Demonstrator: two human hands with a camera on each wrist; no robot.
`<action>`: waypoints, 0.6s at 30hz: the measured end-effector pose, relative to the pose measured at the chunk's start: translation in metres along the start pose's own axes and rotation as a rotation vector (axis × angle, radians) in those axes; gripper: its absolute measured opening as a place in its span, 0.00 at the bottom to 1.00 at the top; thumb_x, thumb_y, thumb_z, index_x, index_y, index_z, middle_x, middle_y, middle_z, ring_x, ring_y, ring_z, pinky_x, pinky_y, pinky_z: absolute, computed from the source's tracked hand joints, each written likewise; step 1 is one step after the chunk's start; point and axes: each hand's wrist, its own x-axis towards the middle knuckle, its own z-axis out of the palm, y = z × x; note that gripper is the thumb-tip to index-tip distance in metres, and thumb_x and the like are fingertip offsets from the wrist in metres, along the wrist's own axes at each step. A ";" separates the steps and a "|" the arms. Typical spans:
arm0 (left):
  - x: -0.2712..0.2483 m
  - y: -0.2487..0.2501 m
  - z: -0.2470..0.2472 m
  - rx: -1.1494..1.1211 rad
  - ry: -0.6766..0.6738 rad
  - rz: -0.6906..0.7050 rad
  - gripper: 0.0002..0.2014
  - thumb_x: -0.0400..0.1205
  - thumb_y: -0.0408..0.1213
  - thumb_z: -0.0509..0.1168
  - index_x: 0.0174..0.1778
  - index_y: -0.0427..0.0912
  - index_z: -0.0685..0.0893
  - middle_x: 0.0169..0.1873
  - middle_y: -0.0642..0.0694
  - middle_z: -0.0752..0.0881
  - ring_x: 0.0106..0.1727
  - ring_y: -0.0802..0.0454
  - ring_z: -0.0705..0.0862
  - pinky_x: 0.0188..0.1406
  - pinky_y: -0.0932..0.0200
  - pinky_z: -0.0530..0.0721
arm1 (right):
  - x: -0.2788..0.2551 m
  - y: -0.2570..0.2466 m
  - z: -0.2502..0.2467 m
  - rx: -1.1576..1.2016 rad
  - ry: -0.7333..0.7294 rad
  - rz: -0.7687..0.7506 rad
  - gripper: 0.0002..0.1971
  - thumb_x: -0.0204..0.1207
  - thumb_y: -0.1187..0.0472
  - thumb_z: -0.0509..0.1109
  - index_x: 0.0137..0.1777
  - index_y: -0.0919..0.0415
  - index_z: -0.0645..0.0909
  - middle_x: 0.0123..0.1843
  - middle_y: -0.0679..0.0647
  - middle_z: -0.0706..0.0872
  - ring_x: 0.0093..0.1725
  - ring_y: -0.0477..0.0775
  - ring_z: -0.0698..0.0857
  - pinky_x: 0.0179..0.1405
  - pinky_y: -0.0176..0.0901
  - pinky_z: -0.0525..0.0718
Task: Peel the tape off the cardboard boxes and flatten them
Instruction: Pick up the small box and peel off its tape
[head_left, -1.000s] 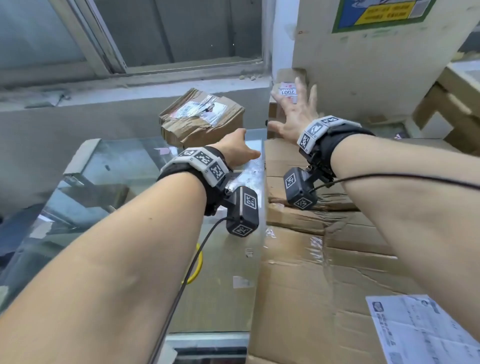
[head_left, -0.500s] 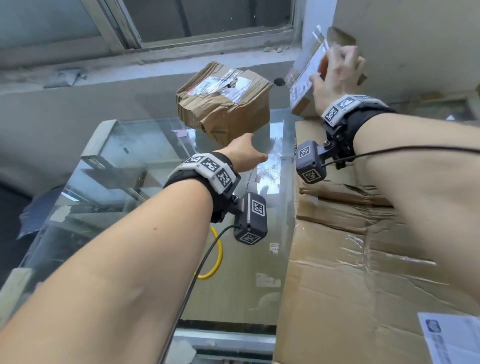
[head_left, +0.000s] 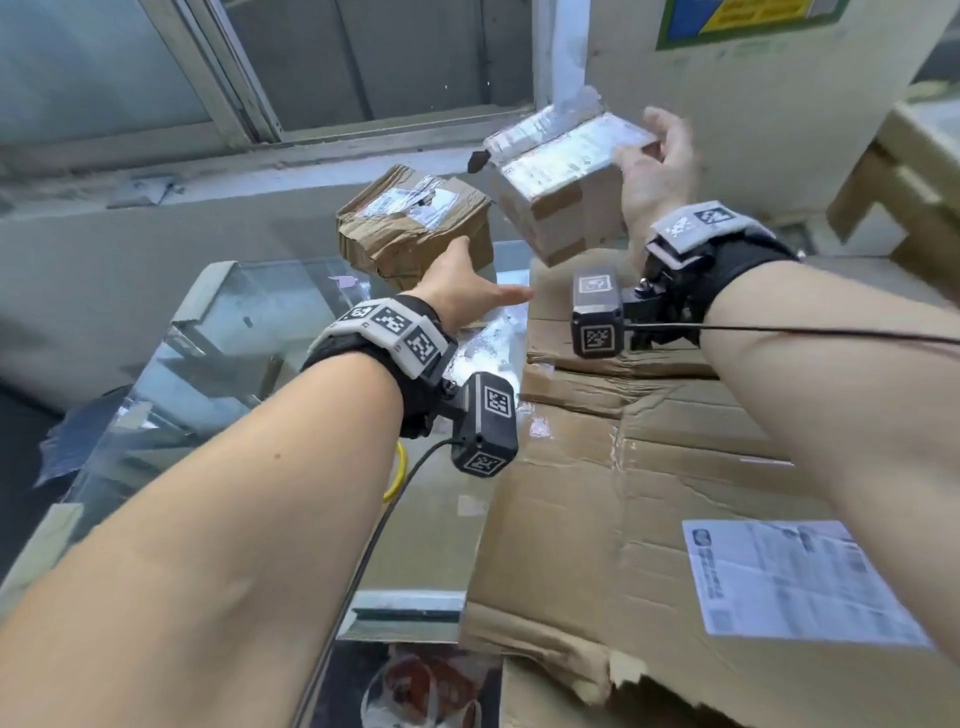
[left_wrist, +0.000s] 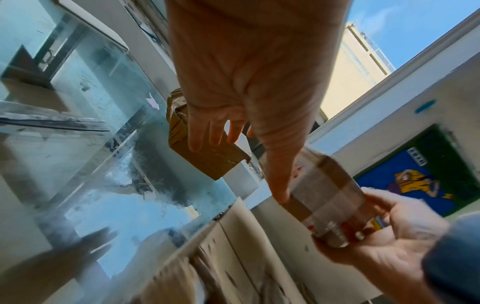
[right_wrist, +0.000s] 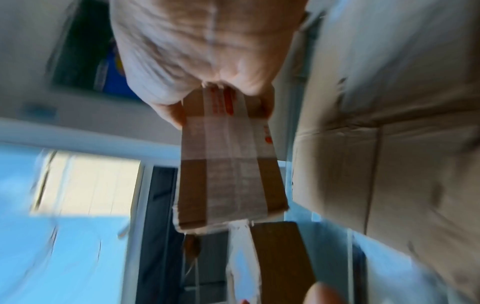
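Note:
My right hand (head_left: 649, 156) grips a small taped cardboard box (head_left: 566, 176) by its right end and holds it in the air, tilted. The right wrist view is blurred; it shows that box (right_wrist: 228, 164) wrapped in clear tape, pinched between thumb and fingers of the right hand (right_wrist: 215, 90). My left hand (head_left: 483, 291) is stretched out flat just below and left of the box, holding nothing. In the left wrist view its thumb (left_wrist: 278, 185) lies close against the small box (left_wrist: 327, 197); contact is unclear. A crumpled taped box (head_left: 410, 228) sits on the glass behind the left hand.
A glass-topped counter (head_left: 249, 322) lies under my left arm. Large flattened cardboard (head_left: 623, 519) with a white shipping label (head_left: 789, 582) covers the right side. A window sill (head_left: 311, 150) and a white wall run along the back; more cardboard (head_left: 904, 171) stands far right.
My right hand took the small box from the back right corner and carried it left and nearer, toward my left hand. The left hand has stayed stretched out and flat.

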 end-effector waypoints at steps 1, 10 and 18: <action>-0.010 0.007 0.000 -0.019 0.013 -0.004 0.54 0.71 0.53 0.77 0.85 0.38 0.52 0.82 0.41 0.62 0.81 0.46 0.64 0.75 0.55 0.66 | -0.005 -0.006 -0.011 0.073 0.008 0.097 0.18 0.76 0.65 0.65 0.66 0.55 0.77 0.60 0.51 0.83 0.51 0.47 0.84 0.47 0.34 0.85; -0.116 0.080 0.012 -0.308 0.156 0.057 0.64 0.62 0.56 0.82 0.86 0.50 0.45 0.84 0.46 0.55 0.83 0.48 0.57 0.80 0.48 0.59 | -0.035 -0.028 -0.127 0.240 -0.291 0.643 0.20 0.72 0.53 0.66 0.62 0.62 0.80 0.61 0.62 0.87 0.54 0.63 0.87 0.59 0.60 0.80; -0.188 0.128 0.030 -0.572 0.090 0.107 0.31 0.70 0.32 0.79 0.69 0.35 0.79 0.49 0.48 0.88 0.38 0.63 0.89 0.33 0.72 0.84 | -0.075 -0.033 -0.199 0.186 -0.413 0.713 0.12 0.81 0.54 0.55 0.43 0.61 0.73 0.48 0.57 0.77 0.38 0.55 0.76 0.45 0.51 0.78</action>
